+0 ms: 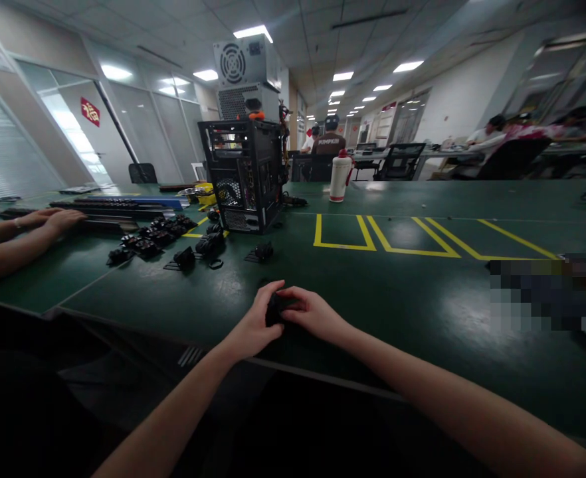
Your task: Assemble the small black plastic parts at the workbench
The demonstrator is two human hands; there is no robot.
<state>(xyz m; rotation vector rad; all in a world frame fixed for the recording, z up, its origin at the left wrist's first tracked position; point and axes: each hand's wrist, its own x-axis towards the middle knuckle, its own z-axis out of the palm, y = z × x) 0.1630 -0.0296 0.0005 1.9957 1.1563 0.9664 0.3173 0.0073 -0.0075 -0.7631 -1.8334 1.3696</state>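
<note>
Near the front edge of the green table, my left hand [253,326] is closed around a small black part [274,309], with the thumb below and the fingers above. My right hand [317,316] meets it from the right, its fingers bent in a pinch against the same part. Most of the part is hidden by my fingers, so its exact kind does not show. Beyond my hands lies a similar black piece [260,252]. More black pieces [210,240] and a small black ring [216,264] rest further left.
An open black computer case [246,174] stands behind, with power supplies [248,63] stacked on top. A white bottle [341,178] stands right of it, beyond yellow tape outlines [345,247]. At the left, another person's hands [54,219] rest by long rails [118,211] and a black pile [158,232].
</note>
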